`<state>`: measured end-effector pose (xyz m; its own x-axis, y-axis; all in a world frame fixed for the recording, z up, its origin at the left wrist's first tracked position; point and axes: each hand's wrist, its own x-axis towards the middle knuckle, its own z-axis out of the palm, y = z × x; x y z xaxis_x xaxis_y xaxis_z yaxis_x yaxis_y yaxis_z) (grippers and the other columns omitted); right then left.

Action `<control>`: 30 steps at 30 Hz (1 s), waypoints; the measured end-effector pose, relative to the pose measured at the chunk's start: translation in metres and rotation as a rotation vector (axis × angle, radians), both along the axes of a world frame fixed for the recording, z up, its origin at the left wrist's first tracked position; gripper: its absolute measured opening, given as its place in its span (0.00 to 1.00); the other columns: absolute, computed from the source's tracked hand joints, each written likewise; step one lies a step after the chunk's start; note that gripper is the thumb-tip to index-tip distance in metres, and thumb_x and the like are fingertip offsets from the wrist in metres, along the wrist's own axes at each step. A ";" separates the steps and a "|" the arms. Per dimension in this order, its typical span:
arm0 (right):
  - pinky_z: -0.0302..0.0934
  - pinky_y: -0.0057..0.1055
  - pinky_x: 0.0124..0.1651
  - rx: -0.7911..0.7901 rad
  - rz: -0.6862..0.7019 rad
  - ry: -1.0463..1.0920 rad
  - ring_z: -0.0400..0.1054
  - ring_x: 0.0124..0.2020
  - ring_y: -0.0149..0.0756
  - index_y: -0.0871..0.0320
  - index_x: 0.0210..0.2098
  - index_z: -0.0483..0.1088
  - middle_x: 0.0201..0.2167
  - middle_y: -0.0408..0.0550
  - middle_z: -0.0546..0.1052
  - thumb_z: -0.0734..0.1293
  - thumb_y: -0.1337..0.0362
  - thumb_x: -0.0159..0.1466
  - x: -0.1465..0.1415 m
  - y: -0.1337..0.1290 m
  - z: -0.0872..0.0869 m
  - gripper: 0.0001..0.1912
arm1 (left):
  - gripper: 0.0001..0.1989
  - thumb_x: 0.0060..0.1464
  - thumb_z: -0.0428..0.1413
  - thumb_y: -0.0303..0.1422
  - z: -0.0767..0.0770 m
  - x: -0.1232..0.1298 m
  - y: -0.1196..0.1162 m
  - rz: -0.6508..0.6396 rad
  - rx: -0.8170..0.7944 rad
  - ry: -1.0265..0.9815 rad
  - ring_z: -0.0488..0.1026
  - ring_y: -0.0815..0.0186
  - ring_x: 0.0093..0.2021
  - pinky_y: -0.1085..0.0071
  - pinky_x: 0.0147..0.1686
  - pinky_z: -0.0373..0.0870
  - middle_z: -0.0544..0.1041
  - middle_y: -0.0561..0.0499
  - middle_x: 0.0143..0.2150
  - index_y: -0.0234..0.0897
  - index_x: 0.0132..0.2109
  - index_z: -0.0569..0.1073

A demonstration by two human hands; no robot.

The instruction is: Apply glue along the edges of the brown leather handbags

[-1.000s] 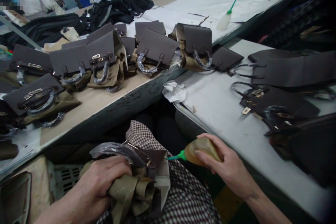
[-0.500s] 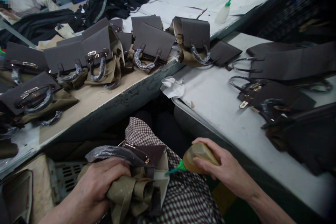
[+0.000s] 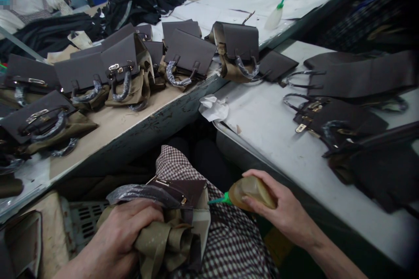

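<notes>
A dark brown handbag (image 3: 193, 191) lies on my lap over a checked apron (image 3: 240, 235). Its olive lining (image 3: 160, 239) is pulled out and bunched, and clear plastic wraps its handle (image 3: 140, 192). My left hand (image 3: 127, 226) is closed on the bag at the lining, with the fingertips partly hidden in the folds. In my right hand (image 3: 271, 202) is a squeeze bottle (image 3: 250, 192) of amber liquid, tilted sideways. Its green nozzle (image 3: 218, 199) points left, with the tip at the pale open edge of the bag; whether it touches I cannot tell.
Several part-made handbags (image 3: 126, 65) line the bench (image 3: 131, 126) ahead. More bag pieces (image 3: 340, 117) lie on the white table (image 3: 262, 135) at right, near crumpled paper (image 3: 214, 108). Another green-tipped bottle (image 3: 274, 17) stands farther back. A plastic crate (image 3: 87, 218) is at left; people work behind.
My right hand has raised the bottle's nozzle tip slightly along the bag's pale edge, bringing the bottle nearer level. My left hand keeps its hold on the bag.
</notes>
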<state>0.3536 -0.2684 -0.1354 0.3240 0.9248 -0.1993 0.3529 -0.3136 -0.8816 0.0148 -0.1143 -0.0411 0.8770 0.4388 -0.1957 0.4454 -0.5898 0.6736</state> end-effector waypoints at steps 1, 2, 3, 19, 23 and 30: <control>0.70 0.39 0.50 0.006 -0.010 -0.006 0.75 0.44 0.45 0.49 0.54 0.70 0.46 0.45 0.79 0.71 0.48 0.65 0.000 -0.001 0.000 0.22 | 0.24 0.46 0.48 0.19 0.000 0.000 -0.001 0.003 0.004 -0.003 0.77 0.65 0.44 0.69 0.41 0.68 0.79 0.55 0.45 0.46 0.48 0.72; 0.70 0.39 0.50 0.014 -0.027 -0.013 0.75 0.44 0.45 0.49 0.54 0.70 0.47 0.45 0.79 0.71 0.48 0.65 0.001 -0.002 0.000 0.22 | 0.23 0.47 0.48 0.19 0.000 0.000 -0.001 0.001 0.004 -0.005 0.77 0.65 0.43 0.69 0.41 0.68 0.79 0.54 0.44 0.45 0.47 0.72; 0.70 0.39 0.51 0.025 -0.049 -0.018 0.75 0.45 0.45 0.49 0.54 0.70 0.47 0.46 0.78 0.71 0.47 0.65 0.001 -0.003 -0.001 0.22 | 0.22 0.47 0.48 0.19 0.000 0.000 -0.001 0.000 0.003 -0.006 0.77 0.65 0.43 0.69 0.40 0.68 0.79 0.54 0.44 0.45 0.47 0.72; 0.60 0.27 0.19 -0.068 -0.187 0.477 0.63 0.23 0.32 0.50 0.56 0.69 0.35 0.43 0.76 0.73 0.46 0.64 0.000 -0.004 -0.005 0.25 | 0.23 0.50 0.49 0.19 0.004 -0.001 -0.004 0.016 0.206 -0.128 0.80 0.66 0.43 0.73 0.39 0.73 0.82 0.56 0.44 0.47 0.50 0.71; 0.58 0.26 0.18 0.107 -0.445 0.687 0.64 0.27 0.35 0.52 0.54 0.71 0.39 0.48 0.76 0.76 0.48 0.61 -0.002 0.006 -0.004 0.27 | 0.15 0.59 0.53 0.23 0.013 -0.012 0.011 0.163 0.404 -0.150 0.80 0.64 0.45 0.73 0.45 0.74 0.81 0.53 0.46 0.46 0.50 0.71; 0.62 0.27 0.19 0.244 -0.559 0.683 0.67 0.32 0.40 0.51 0.55 0.71 0.43 0.50 0.76 0.75 0.49 0.62 -0.001 0.016 0.001 0.25 | 0.16 0.59 0.54 0.24 -0.004 -0.021 0.022 0.128 0.703 -0.135 0.81 0.58 0.46 0.66 0.48 0.76 0.83 0.49 0.45 0.45 0.51 0.73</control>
<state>0.3524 -0.2524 -0.1344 0.6205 0.7106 -0.3317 -0.4170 -0.0592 -0.9070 -0.0058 -0.0927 -0.0451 0.8071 0.5217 0.2765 0.4795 -0.8524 0.2086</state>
